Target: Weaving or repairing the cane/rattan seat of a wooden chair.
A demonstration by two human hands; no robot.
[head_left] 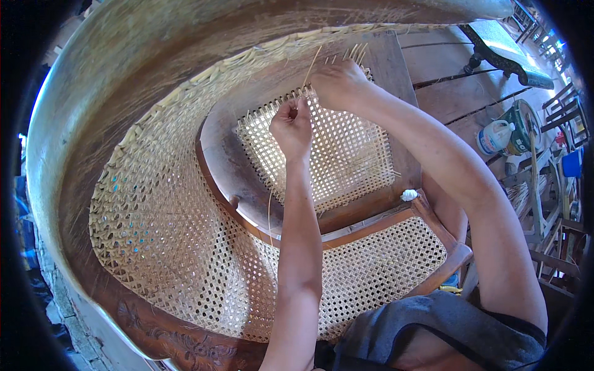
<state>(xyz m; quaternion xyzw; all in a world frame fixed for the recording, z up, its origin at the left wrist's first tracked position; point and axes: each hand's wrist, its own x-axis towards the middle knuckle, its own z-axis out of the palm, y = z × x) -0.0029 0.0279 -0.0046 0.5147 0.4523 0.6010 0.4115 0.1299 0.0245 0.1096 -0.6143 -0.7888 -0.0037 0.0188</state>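
Note:
A woven cane seat panel (334,154) fills an opening in the wooden chair seat (223,137). At its far edge, my left hand (292,127) is closed in a pinch, its fingertips by the row of holes. What lies in that pinch is too small to make out. My right hand (339,85) rests knuckles up just to the right, fingers curled over the same edge and mostly hidden. A loose cane strand (314,65) sticks up between the hands. Several short cane ends (359,53) stand beyond the right hand. Another thin strand (270,207) hangs beside my left forearm.
The chair's curved cane back (161,210) wraps the left and near sides inside a wooden frame (74,154). A white lump (409,195) sits on the frame's right end. Rightward stand a white plastic jug (495,137), a dark green bucket (525,127) and wooden furniture parts (495,52).

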